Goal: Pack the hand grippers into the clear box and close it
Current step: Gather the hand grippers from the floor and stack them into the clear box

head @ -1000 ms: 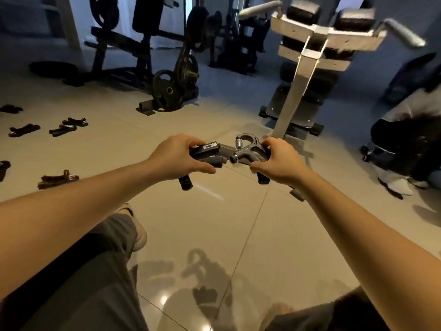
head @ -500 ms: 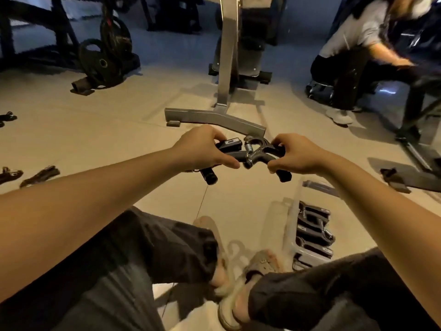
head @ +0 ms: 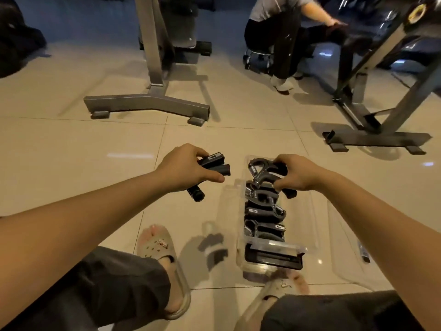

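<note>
A clear plastic box (head: 241, 225) lies on the tiled floor in front of my feet, with several black hand grippers (head: 262, 215) stacked in a row inside. My right hand (head: 297, 174) grips a black hand gripper with a metal spring (head: 259, 172) over the far end of the box. My left hand (head: 188, 167) holds another black hand gripper (head: 214, 163) just left of the box, above the floor. The clear lid (head: 346, 254) lies to the right of the box, partly under my right forearm.
A grey metal bench stand (head: 148, 103) stands on the floor beyond my hands. A black machine frame (head: 374, 137) is at the far right. A person (head: 274, 25) crouches behind it. My two sandalled feet (head: 164, 261) flank the box's near end.
My view dropped to the floor and the box came into view. My hands separated, each holding one gripper; the right moved over the box, the left stayed beside it.
</note>
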### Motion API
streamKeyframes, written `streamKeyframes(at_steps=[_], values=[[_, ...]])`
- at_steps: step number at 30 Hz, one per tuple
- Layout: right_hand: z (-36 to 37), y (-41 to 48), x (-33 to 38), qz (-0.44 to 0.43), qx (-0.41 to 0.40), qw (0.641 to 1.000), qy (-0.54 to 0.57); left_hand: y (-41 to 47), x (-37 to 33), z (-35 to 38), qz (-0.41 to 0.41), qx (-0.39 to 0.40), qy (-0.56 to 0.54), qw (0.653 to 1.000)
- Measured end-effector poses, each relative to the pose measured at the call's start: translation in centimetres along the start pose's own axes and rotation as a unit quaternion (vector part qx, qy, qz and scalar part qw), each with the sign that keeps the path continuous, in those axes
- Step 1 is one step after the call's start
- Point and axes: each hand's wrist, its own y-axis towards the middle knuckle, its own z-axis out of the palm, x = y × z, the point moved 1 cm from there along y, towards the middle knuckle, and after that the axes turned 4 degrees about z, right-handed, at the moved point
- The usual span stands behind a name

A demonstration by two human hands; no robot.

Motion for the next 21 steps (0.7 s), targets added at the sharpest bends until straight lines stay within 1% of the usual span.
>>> streamKeyframes(at_steps=[3, 5, 10, 12, 15, 18, 21], values=[[1.4, 2.2, -3.1, 0.018, 0.015, 1.000, -0.009, 1.7, 0.1, 2.5, 0.024, 0.038, 0.082, 0.996], [2.1, 3.5, -4.6, 0.024, 0.014, 1.000, -0.006, 3.2, -0.2, 3.5, 0.032, 0.047, 0.098, 0.994], [4.8, 7.4, -7.4, 0.002, 0.015, 0.999, -0.047, 7.3, -1.4, 4.8, 0.033, 0.071, 0.086, 0.993], [6.0, 9.2, -8.7, -0.014, 0.018, 0.996, -0.082, 8.7, -1.4, 5.3, 0.035, 0.079, 0.086, 0.993], [7.2, 11.9, -10.4, -0.016, 0.025, 0.991, -0.128, 10.6, -0.8, 5.7, 0.030, 0.088, 0.090, 0.992], [8.7, 14.1, -11.8, -0.024, 0.038, 0.989, -0.143, 12.3, 0.0, 6.0, 0.022, 0.110, 0.090, 0.990], [10.5, 15.4, -13.5, -0.042, 0.042, 0.990, -0.125, 13.9, 0.5, 6.5, 0.019, 0.124, 0.096, 0.987]])
